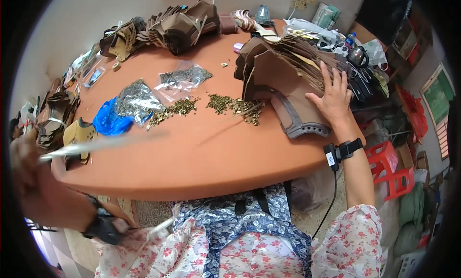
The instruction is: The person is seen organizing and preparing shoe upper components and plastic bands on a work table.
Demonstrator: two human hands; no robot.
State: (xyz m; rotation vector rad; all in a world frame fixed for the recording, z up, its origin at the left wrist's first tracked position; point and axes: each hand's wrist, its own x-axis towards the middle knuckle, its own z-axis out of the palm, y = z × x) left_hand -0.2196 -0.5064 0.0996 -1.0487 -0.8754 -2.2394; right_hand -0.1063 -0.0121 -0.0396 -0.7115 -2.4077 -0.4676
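Observation:
My right hand point(333, 95) lies with fingers spread on a fanned stack of brown shoe uppers point(288, 76). Toward me, one upper in that stack shows a grey-trimmed edge with a row of eyelet holes. Over at the far left, my left hand point(24, 155) is raised and smeared by motion, its fingers closed on a long white strip point(103, 146). That strip stretches rightward above the table and is blurred too. A tan upper point(79, 138) stands beside my left hand. Two heaps of small brass-coloured eyelets point(180, 107) lie mid-table.
Clear bags of eyelets point(139, 98) and a blue plastic bag point(109, 117) sit on the orange table point(192, 167). More bundled uppers point(177, 28) line its far edge. A kettle point(357, 56) and clutter fill the back right. Red stools point(391, 170) stand on the floor at right.

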